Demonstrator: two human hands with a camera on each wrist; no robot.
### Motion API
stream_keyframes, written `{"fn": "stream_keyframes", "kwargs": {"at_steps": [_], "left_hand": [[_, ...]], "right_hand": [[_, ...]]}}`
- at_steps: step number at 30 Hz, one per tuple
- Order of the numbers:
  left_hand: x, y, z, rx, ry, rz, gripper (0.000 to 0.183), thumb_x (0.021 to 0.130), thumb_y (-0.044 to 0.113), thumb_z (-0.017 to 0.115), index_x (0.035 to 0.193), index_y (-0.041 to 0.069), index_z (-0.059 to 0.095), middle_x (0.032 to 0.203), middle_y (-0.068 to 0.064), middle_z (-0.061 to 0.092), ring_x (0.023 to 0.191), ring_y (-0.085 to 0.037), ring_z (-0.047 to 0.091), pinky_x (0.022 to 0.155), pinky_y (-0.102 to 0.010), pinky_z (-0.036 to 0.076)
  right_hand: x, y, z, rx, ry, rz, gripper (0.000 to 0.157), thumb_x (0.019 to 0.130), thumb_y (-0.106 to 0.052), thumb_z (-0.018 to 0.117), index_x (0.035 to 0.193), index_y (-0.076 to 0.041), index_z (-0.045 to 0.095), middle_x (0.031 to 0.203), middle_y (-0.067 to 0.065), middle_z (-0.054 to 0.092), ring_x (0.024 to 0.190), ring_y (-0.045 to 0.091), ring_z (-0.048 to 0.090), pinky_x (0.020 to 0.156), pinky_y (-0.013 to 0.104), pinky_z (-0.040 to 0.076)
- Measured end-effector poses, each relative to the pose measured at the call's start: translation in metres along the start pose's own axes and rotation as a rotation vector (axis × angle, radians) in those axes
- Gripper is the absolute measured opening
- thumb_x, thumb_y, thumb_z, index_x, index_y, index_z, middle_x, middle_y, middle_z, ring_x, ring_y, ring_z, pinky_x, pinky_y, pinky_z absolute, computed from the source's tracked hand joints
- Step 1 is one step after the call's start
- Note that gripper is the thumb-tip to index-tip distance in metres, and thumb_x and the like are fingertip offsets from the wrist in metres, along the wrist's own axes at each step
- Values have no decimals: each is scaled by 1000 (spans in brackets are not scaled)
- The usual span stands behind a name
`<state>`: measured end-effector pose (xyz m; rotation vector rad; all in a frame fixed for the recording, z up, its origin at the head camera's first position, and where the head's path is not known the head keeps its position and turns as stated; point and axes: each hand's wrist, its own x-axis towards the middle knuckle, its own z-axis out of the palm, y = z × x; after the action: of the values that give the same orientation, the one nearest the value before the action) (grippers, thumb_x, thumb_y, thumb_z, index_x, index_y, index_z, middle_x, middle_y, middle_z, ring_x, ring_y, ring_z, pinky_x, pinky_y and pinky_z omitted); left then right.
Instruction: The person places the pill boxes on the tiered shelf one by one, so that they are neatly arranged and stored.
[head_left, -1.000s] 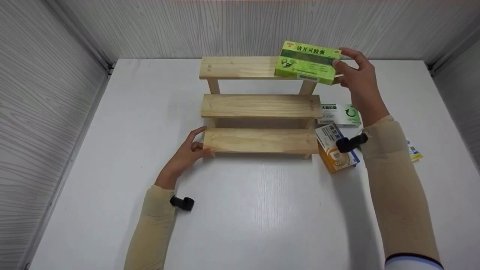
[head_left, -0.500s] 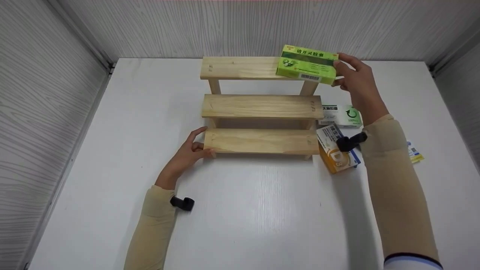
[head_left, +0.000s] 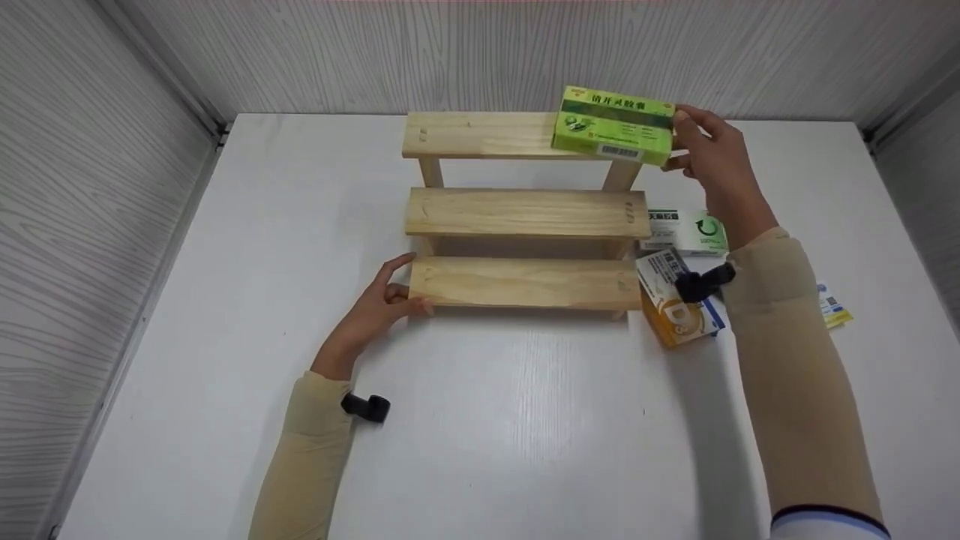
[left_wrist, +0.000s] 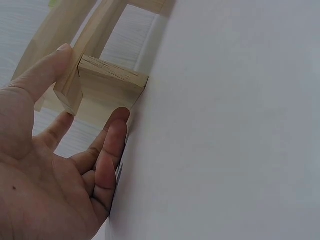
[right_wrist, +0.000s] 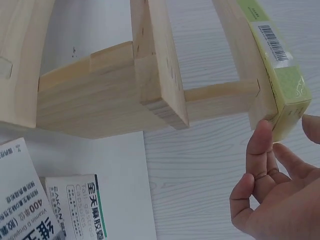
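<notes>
A three-tier wooden display stand (head_left: 525,282) stands on the white table. My left hand (head_left: 370,309) grips the left end of its lowest step, thumb along the front edge and index finger at the back corner. In the left wrist view, the thumb presses the plank (left_wrist: 75,75) and the other fingers curl beside the leg. At the top step's right end is a green medicine box (head_left: 615,126), tilted back, its printed face up. My right hand (head_left: 718,165) pinches its right end. The right wrist view has the box (right_wrist: 282,75) against the top plank, with fingertips at its lower end.
Right of the stand lie a white-and-green medicine box (head_left: 694,232) and an orange-and-white vitamin D box (head_left: 679,311), partly under the right wrist. A yellow-and-blue packet (head_left: 832,306) shows beyond the right sleeve. A grey wood-grain wall (head_left: 480,56) rises behind the stand.
The green box has come down slightly onto the top step and shifted a little left, with the right hand still pinching it. The left hand keeps its grip on the lowest step.
</notes>
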<state>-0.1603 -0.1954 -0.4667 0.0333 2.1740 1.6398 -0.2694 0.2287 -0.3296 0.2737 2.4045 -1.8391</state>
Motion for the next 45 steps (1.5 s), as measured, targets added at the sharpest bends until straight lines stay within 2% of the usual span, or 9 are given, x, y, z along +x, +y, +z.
{"fn": "stream_keyframes", "kwargs": {"at_steps": [5,8,12,15,20,24,30,35,45], "left_hand": [[0,-2,-2,-27,-4,8,81,88,22,70,153,28,21,109,-12,63,96,-15,59,89,-30,38],[0,-2,-2,-18,6,9,80,89,20,69,153,27,21,108,-12,64,95,-15,58,87,-30,38],[1,-2,-2,1,7,9,79,90,20,68,153,26,20,109,-13,64,94,-14,58,86,-29,38],[1,-2,-2,3,6,8,80,90,20,68,154,26,20,110,-15,63,94,-14,59,87,-29,38],[3,-1,-1,5,9,-2,79,90,19,68,153,27,21,114,-19,63,96,-16,60,89,-31,37],[2,0,-1,9,13,-11,81,89,21,70,153,27,22,116,-19,62,99,-17,59,90,-32,35],[1,0,-1,9,17,-4,82,88,23,71,153,27,22,116,-20,63,99,-17,59,90,-32,35],[1,-1,-1,40,23,-8,81,89,26,70,153,29,21,118,-21,63,100,-17,57,89,-32,33],[2,-1,1,25,18,9,78,91,19,68,153,26,21,116,-21,63,97,-15,58,88,-31,36]], "right_hand": [[-4,10,-6,-171,-121,-172,66,96,-55,37,153,-25,24,123,-2,52,90,7,59,85,29,33],[-5,13,-4,-231,-153,-231,68,97,-50,43,155,-26,17,132,4,46,94,8,58,88,32,34],[-5,13,1,-266,-115,-244,77,93,-44,59,155,-28,16,133,5,45,93,10,57,92,31,39],[-5,11,6,-267,-76,-255,74,93,-40,61,154,-28,21,130,3,46,91,9,55,89,27,44],[-7,10,8,-291,-41,-257,65,94,-40,60,151,-31,30,129,5,48,93,9,55,86,26,43],[-8,8,9,-385,-18,-240,63,93,-45,57,150,-33,32,138,12,47,108,15,53,91,31,42],[-9,6,10,-488,4,-265,60,94,-47,53,149,-32,34,144,9,46,125,24,47,95,36,41],[-9,6,9,-511,-5,-301,58,94,-45,53,148,-31,37,145,7,46,126,25,46,100,40,40],[-10,5,9,-499,-29,-305,60,95,-44,51,151,-30,33,141,11,44,115,22,45,95,37,39]]}}
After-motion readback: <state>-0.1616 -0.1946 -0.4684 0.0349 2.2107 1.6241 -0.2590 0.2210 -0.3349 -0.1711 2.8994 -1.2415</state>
